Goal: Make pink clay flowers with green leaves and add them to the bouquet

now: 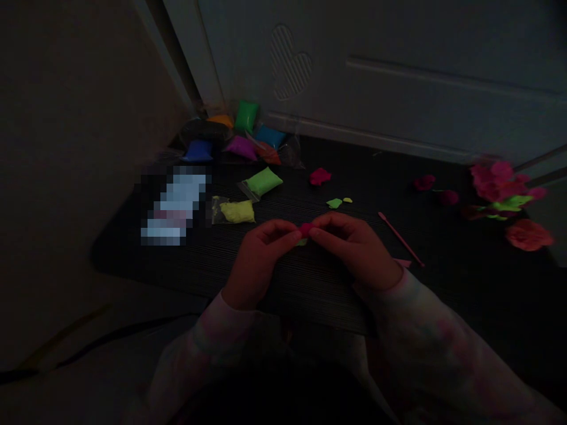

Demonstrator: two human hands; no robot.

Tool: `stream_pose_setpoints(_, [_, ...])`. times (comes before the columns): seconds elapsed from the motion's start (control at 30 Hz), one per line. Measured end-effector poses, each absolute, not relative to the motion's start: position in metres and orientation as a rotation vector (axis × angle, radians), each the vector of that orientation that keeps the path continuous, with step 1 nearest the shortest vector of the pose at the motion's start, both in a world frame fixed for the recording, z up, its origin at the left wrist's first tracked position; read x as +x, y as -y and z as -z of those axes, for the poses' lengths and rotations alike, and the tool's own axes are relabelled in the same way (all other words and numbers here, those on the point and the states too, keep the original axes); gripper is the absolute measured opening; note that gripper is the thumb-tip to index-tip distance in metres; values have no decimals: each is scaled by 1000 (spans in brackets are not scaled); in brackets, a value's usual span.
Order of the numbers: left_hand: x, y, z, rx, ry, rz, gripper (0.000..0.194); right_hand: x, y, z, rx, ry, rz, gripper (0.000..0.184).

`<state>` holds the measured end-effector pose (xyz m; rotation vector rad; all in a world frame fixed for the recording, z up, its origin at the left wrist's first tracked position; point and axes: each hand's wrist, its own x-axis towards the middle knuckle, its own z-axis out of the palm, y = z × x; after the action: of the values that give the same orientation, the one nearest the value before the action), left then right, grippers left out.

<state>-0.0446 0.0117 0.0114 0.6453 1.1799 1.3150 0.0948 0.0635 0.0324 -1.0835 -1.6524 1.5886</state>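
Between the fingertips of both my hands is a small piece of dark pink modelling clay [305, 229], with a bit of light green clay [302, 242] just below it. My left hand [268, 251] pinches the pink clay from the left. From the right, thumb and forefinger of my right hand [349, 242] press on the same piece. Beyond the hands lie a pink clay lump [319, 176], a flat light green clay scrap [334, 203] and a smaller yellowish scrap [348, 200]. The dim light hides the finer shape of the held clay.
Left of the hands lie an opened yellow clay bag [239, 211], a green clay bag [264, 182] and a blurred-out bright rectangle [177, 206]. Several coloured clay packs [199, 150] sit at the back. A pink stick tool [401, 239] and clay flowers [500, 183] are to the right.
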Motion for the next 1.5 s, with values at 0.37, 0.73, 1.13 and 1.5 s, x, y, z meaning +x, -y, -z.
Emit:
stream_pose_setpoints(0.37, [-48,-10,-19,911,-1392,-1221,8,97,-69,-31,-1179,1847,-1380,8])
stream_pose_setpoints(0.73, [-49,-11,-9,765,-1110,-1360,29,97,-66,-31,-1100,1721,-1533,10])
stream_pose_setpoints(1.13, [-50,-11,-7,666,-1016,-1446,27,100,-64,-33,-1036,1895,-1566,8])
stream_pose_setpoints(1.5, [-47,-11,-11,683,-1066,-1407,25,99,-63,-34,-1036,1968,-1452,6])
